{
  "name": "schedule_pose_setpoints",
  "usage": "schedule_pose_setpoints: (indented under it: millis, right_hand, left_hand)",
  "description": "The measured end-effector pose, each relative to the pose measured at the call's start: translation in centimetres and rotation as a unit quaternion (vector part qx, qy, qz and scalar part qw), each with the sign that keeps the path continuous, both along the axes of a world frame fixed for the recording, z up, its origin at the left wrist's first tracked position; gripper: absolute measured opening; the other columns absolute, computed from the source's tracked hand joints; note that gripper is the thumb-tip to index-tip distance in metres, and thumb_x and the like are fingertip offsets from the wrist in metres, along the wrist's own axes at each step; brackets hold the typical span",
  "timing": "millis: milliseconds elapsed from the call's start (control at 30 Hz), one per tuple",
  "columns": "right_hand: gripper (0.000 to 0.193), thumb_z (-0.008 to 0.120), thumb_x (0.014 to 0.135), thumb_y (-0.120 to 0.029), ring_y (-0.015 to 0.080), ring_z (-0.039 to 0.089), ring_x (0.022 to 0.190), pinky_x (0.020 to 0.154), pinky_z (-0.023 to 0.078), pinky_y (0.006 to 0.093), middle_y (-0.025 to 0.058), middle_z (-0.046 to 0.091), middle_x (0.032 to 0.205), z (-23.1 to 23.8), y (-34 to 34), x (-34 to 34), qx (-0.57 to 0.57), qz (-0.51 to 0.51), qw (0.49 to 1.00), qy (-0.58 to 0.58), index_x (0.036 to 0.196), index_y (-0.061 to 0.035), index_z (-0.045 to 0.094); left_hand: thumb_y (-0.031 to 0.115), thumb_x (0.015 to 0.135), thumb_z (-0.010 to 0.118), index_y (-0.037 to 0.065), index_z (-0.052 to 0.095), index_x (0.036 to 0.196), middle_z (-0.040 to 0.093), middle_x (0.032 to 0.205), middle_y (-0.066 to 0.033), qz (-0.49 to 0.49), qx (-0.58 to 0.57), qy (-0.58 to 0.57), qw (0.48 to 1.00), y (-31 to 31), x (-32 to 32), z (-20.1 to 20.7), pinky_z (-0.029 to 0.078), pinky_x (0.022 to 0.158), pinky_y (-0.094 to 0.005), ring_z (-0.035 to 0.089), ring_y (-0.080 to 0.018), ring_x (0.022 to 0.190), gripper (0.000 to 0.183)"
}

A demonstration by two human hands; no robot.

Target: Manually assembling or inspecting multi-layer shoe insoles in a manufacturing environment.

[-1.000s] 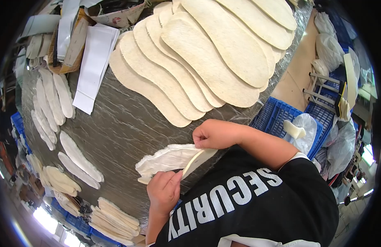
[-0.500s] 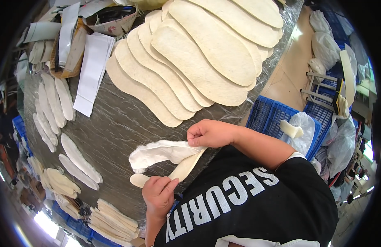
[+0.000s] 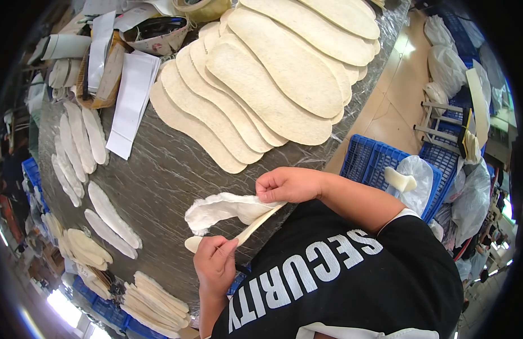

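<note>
Left grip (image 3: pixel 214 264): thumb and fingers pinch the edge of a cream insole (image 3: pixel 254 227). Right grip (image 3: pixel 288 185): pinches one end of a white fleece piece (image 3: pixel 219 209), which meets the insole there and curves leftward, ahead of the left grip. Beyond both grips, on the desk (image 3: pixel 168 183): overlapping large insoles (image 3: pixel 272 90). Left of both: white fleece strips (image 3: pixel 113 214). Right of the right grip: blue crate (image 3: pixel 357 157).

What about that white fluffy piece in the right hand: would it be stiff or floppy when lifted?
The white fluffy piece is probably floppy, since it curves and ripples away from the right hand. It looks thin, so likely light. Its fuzzy edge suggests it may not be very slippery.
</note>
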State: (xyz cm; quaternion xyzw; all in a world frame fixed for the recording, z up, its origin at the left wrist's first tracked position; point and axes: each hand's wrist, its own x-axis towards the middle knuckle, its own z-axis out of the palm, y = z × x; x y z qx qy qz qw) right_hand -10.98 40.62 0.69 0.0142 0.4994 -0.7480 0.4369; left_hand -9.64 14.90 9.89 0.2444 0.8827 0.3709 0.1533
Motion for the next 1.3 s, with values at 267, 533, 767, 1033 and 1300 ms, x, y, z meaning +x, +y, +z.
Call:
schedule_pose_setpoints:
  millis: [267,533,767,1033,1300]
  right_hand:
    - [0.019,0.056,0.093,-0.022,0.0064,0.045,0.072,0.064,0.039,0.0246,-0.0043,0.053,0.076,-0.4,-0.1,1.1,-0.037,-0.032,0.997,0.053,0.084,-0.0057,0.057]
    - [0.02,0.054,0.095,-0.022,0.0071,0.049,0.078,0.072,0.042,0.0259,-0.0002,0.062,0.09,0.0,0.4,1.4,-0.075,-0.028,0.995,0.058,0.086,-0.0048,0.056]
    - [0.016,0.052,0.097,-0.018,0.0105,0.052,0.095,0.084,0.042,0.027,0.0068,0.062,0.107,0.1,0.9,1.5,-0.093,0.007,0.995,0.026,0.09,-0.0035,0.051]
    - [0.042,0.078,0.074,-0.013,0.0098,0.057,0.087,0.078,0.046,0.0248,0.0025,0.063,0.093,2.3,1.6,0.9,-0.079,-0.002,0.996,0.041,0.109,-0.0014,0.056]
    - [0.034,0.073,0.079,-0.016,0.0098,0.058,0.081,0.073,0.047,0.0243,0.0027,0.064,0.09,1.9,1.5,1.3,-0.033,0.003,0.997,0.076,0.108,-0.0016,0.061]
  left_hand:
    - [-0.003,0.075,0.069,0.005,0.067,0.091,0.058,0.08,-0.0081,0.045,-0.016,-0.023,0.999,0.4,0.1,-0.4,0.045,0.059,-0.0311,0.056,-0.0233,0.067,0.018]
    - [-0.004,0.076,0.067,0.004,0.067,0.093,0.058,0.083,-0.0073,0.048,-0.014,-0.027,0.998,1.1,0.0,-0.5,0.043,0.061,-0.0264,0.054,-0.0179,0.069,0.019]
    - [-0.003,0.074,0.069,0.003,0.068,0.093,0.059,0.082,-0.0091,0.049,-0.011,-0.017,0.999,1.6,-0.2,-0.5,0.046,0.06,-0.0298,0.057,-0.0219,0.068,0.02]
    - [-0.002,0.073,0.07,0.004,0.068,0.093,0.059,0.082,-0.0087,0.055,-0.008,-0.023,0.998,2.1,-0.4,-0.6,0.046,0.059,-0.0298,0.057,-0.0212,0.067,0.021]
    - [-0.002,0.072,0.072,0.005,0.069,0.091,0.059,0.078,-0.0068,0.045,0.003,-0.029,0.999,2.8,-0.6,-0.6,0.045,0.056,-0.0295,0.056,-0.0204,0.065,0.02]
